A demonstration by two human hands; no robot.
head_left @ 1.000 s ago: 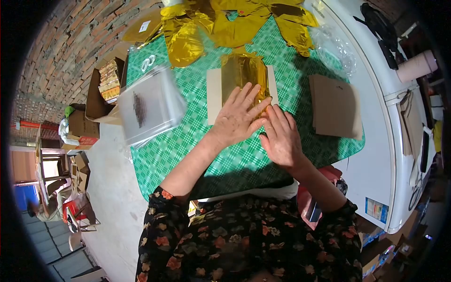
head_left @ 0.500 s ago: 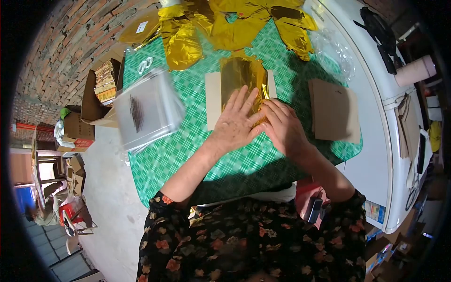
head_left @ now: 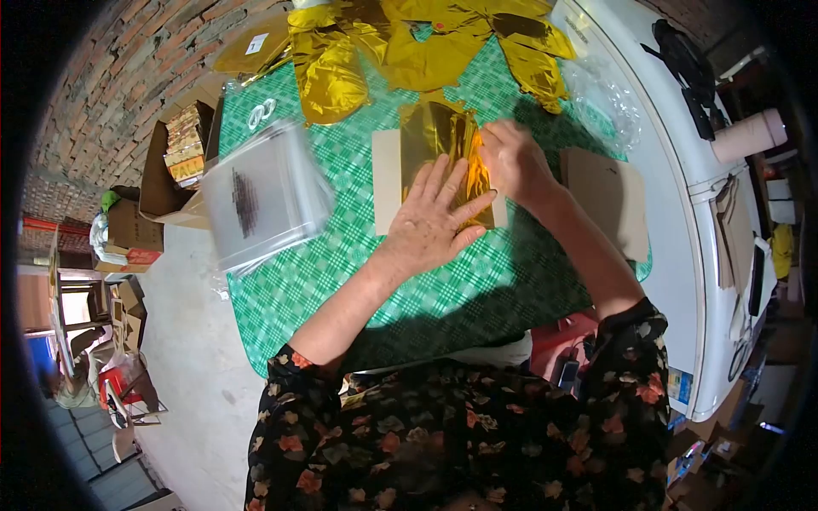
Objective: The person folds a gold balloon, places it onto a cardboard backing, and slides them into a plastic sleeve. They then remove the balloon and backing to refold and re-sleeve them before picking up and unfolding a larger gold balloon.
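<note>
A folded sheet of shiny gold foil (head_left: 433,132) lies on a beige cardboard piece (head_left: 387,183) in the middle of the table. My left hand (head_left: 430,217) presses flat on the foil's lower part, its fingers spread. At the foil's upper right edge, my right hand (head_left: 518,166) is closed with bent fingers on the crinkled edge; its fingertips are partly hidden. Beyond both hands, more gold foil pieces (head_left: 426,60) spread over the far end of the table.
The table has a green checked cloth (head_left: 341,281). A stack of clear plastic sleeves (head_left: 271,196) lies left, beige cardboard sheets (head_left: 605,200) right. Crumpled clear plastic (head_left: 605,98) touches the white fridge (head_left: 669,230). An open carton (head_left: 162,175) stands by the brick wall.
My right hand has moved up and right along the foil's edge, away from my left thumb. The foil's right side now looks more crinkled. My left hand stays in place.
</note>
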